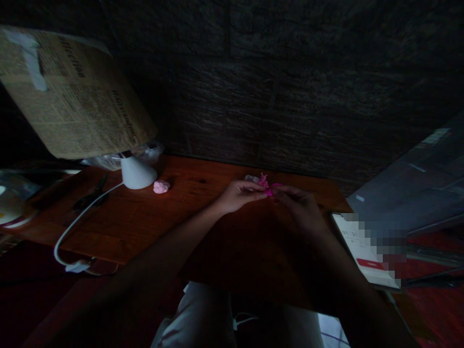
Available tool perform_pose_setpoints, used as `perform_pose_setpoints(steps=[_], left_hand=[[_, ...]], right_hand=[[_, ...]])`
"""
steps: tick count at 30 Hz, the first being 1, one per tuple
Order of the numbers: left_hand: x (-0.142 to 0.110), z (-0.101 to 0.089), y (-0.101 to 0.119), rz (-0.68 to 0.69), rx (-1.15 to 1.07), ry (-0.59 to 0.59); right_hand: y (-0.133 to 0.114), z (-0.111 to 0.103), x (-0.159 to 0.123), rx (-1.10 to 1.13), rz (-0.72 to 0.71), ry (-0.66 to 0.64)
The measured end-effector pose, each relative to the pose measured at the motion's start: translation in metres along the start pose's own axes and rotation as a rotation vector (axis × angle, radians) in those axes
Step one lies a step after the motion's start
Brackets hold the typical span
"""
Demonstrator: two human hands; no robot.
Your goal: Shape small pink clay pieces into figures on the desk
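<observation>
My left hand point(239, 194) is closed, with thumb and fingertips pinching a small piece of bright pink modelling clay point(268, 192). From the other side my right hand point(299, 205) grips the same piece between thumb and fingers. Both hands meet above the wooden table towards its far edge. Just behind them a lighter pink, spiky-edged clay shape point(263, 180) shows, partly covered by my fingers. Beside it lies a pale, whitish thing point(251, 178) that I cannot make out. A rounded pale pink clay lump point(161, 186) rests on the table to the left, apart from both hands.
On the left of the wooden table point(145, 222) stands a lamp with a white base point(137, 173) and newspaper-print shade point(83, 96). Its white cable point(68, 237) hangs over the front edge. Dark scissors point(90, 195) lie nearby. A lit tablet or phone point(357, 241) is at the right.
</observation>
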State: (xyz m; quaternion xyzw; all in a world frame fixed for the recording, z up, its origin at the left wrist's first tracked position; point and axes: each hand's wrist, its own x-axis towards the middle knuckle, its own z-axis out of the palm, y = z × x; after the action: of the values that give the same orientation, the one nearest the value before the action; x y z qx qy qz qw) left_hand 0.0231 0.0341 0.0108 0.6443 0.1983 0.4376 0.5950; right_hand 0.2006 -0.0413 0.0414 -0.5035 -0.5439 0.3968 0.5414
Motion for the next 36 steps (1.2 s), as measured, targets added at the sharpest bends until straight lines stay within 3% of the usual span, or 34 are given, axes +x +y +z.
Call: perform_pose_setpoints(steps=[10, 25, 36], left_hand=[[-0.002, -0.001, 0.002, -0.105, -0.074, -0.044], [-0.004, 0.008, 0.003, -0.165, -0.104, -0.037], [-0.006, 0.013, 0.011, -0.409, -0.511, 0.048]], right_hand=[[-0.002, -0.001, 0.001, -0.013, 0.003, -0.048], [0.003, 0.003, -0.001, -0.019, -0.015, 0.040], [0.003, 0.004, -0.003, -0.013, -0.028, 0.064]])
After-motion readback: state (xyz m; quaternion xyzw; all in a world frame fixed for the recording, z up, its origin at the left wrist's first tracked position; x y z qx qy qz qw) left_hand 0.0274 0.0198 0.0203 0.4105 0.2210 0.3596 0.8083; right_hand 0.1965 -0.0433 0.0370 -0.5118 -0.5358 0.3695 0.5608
